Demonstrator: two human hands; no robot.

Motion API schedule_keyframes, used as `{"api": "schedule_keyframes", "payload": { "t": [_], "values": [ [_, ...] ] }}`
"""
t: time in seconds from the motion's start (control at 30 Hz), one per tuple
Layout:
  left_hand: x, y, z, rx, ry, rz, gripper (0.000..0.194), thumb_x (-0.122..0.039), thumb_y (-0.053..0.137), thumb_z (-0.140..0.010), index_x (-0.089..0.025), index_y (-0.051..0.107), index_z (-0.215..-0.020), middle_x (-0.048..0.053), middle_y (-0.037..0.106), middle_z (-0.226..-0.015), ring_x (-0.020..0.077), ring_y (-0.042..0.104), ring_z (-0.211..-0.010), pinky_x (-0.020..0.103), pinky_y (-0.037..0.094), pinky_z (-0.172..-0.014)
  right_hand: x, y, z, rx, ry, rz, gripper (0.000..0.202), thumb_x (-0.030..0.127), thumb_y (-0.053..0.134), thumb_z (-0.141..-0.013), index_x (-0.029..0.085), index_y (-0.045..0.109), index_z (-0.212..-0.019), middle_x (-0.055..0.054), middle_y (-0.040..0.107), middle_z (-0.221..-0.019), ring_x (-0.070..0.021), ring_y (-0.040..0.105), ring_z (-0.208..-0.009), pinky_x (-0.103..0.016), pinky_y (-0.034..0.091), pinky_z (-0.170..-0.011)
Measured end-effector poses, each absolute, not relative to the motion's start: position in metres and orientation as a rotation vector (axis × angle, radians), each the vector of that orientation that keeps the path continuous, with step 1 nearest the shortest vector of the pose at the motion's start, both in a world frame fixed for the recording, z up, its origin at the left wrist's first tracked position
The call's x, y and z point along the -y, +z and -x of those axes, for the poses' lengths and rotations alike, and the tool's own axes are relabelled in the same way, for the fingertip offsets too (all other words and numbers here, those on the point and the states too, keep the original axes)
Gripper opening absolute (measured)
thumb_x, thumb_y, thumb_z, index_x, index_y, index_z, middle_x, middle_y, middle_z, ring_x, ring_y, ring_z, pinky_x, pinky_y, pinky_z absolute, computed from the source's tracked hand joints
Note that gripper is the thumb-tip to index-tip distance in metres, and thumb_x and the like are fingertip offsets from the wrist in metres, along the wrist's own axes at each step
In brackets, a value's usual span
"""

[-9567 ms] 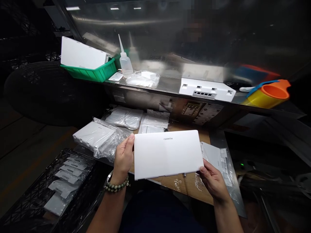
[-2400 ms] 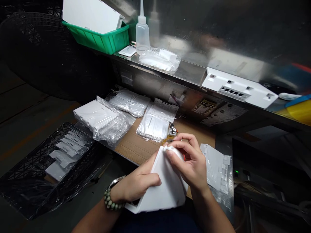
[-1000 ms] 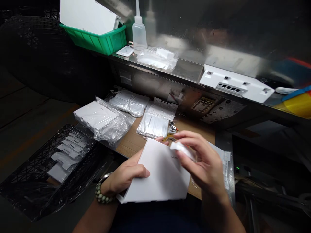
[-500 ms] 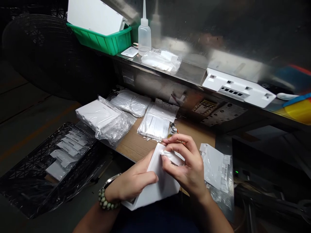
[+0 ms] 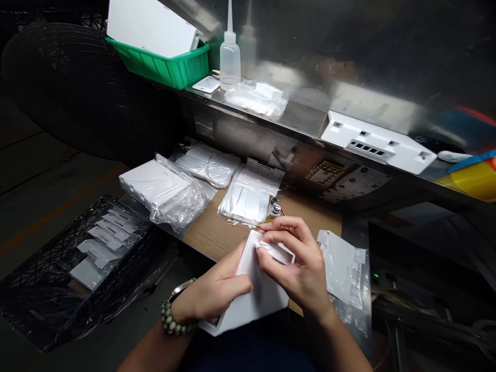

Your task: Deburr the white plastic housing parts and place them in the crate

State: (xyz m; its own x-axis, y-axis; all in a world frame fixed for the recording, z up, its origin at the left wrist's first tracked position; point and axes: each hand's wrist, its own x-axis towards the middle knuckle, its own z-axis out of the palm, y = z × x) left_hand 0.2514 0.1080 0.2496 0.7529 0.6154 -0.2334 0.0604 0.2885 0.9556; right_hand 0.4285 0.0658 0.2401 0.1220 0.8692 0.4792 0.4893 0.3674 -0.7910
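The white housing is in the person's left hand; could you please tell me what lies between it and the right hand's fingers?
The head view shows a white wad, probably cloth, pinched by the right hand, seemingly against the white housing.

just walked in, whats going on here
A person is working on a white casing with both bare hands. The left hand grips it along one side, and the right hand pinches a small white wad at its far end. The casing is held up, tilted, over the near edge of the cardboard. A bagged unit lies to the right, and a bottle stands on the shelf behind.
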Motion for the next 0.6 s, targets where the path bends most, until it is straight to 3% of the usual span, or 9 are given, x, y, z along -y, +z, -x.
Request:
{"api": "schedule_keyframes", "payload": {
  "t": [0.6],
  "values": [
    [-0.1068, 0.2455, -0.2554, -0.655, 0.398, -1.156, 0.083, -0.009, 0.056, -0.075, -0.024, 0.043, -0.155, 0.007, 0.057, -0.142, 0.0283, 0.056, -0.113, 0.042, 0.039, -0.108, -0.064, 0.2414, -0.4323, 1.532, 0.429, 1.316, 0.015, 0.012, 0.072, -0.085, 0.024, 0.072, -0.093, -0.005, 0.062, -0.107, -0.021, 0.07, -0.102, -0.035, 0.059, -0.088]
  ]
}}
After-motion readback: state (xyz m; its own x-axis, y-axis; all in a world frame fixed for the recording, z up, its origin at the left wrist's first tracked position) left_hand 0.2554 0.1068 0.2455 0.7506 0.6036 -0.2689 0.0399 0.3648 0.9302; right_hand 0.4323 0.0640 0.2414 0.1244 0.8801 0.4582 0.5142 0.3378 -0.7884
